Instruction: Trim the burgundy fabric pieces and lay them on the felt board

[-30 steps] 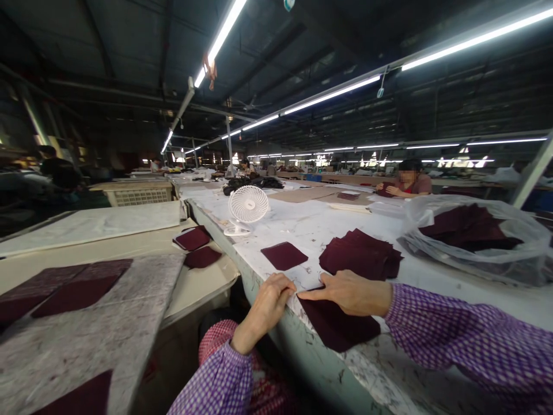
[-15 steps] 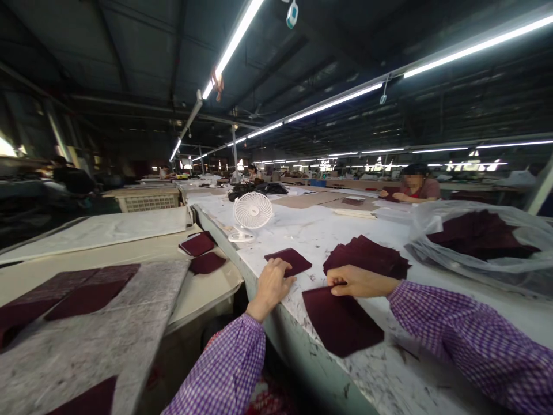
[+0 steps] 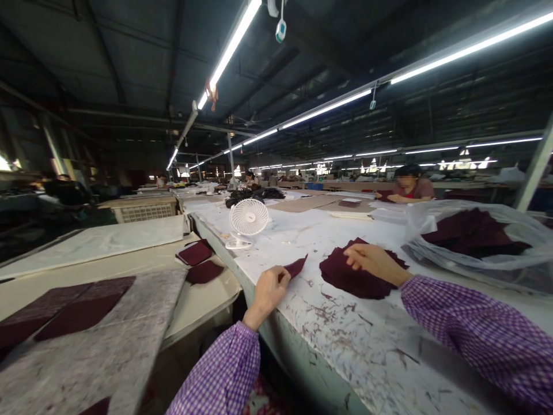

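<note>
My left hand (image 3: 270,291) is closed on the near edge of a maroon fabric piece (image 3: 297,267), thumb against fingers. The piece is lifted and tilted, its far corner pointing up over the white-covered table. Over a fanned pile of maroon fabric pieces (image 3: 358,282) is my right hand (image 3: 374,264). Its fingers are loosely bent and a little apart, with nothing seen held in them. The hand hides part of the pile's top.
A white fan (image 3: 249,217) stands on the table (image 3: 319,357) beyond my left hand. At right lies a clear plastic bag (image 3: 417,230) holding maroon pieces. More maroon pieces (image 3: 84,308) lie on the left table. Dark scraps and threads dot the tabletop. A person (image 3: 412,187) works across the table.
The maroon piece under my right hand has left the table's front, and that hand has moved up over the pile. My left hand has lifted the edge of its flat-lying piece.
</note>
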Demonstrator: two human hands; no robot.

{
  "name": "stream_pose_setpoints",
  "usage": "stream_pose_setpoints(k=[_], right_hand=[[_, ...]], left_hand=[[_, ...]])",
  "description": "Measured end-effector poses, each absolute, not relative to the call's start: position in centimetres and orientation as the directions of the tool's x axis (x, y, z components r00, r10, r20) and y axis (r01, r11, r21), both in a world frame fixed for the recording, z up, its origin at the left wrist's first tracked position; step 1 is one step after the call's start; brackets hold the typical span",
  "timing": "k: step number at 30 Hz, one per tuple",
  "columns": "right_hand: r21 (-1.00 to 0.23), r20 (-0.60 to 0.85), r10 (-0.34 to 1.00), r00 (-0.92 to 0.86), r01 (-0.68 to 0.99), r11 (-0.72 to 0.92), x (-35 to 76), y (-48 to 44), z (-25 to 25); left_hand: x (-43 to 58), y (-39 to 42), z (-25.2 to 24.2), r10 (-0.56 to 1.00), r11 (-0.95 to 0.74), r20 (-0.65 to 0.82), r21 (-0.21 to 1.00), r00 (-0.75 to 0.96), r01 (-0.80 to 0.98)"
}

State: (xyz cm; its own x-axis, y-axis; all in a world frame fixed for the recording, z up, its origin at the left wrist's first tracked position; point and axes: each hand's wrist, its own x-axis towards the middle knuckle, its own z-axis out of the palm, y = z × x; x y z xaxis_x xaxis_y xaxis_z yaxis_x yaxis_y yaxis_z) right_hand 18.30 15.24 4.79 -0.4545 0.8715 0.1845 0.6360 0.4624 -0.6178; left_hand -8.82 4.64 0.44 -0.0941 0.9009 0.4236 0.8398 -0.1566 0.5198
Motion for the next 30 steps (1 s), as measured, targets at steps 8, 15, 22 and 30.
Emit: stream_pose_setpoints(k=[8,15,22,30], right_hand=[[-0.856,-0.289,0.687,-0.667,0.501,0.126,13.4,8.5,4.9],[-0.83,-0.181,0.702,-0.688,0.49,0.266,13.7,8.8,4.9],[-0.817,-0.18,0.675,-0.716,0.491,0.303,14.1,9.7,4.3],[-0.433,0.142,0.631,-0.762,0.526,0.732,16.2,12.2,3.9]], left_hand=[[-4.5,-4.2,0.7,0.869,-0.458,0.451,0.574,0.205,0.679],[-5.7,-3.5,1.8,0.863,-0.472,0.457,0.574,0.217,0.669],[-4.7,3.0,1.5,0.94,-0.272,0.333,0.586,0.079,0.763],[-3.3,4.1,0.0,0.915,-0.322,0.339,0.296,0.217,0.899]])
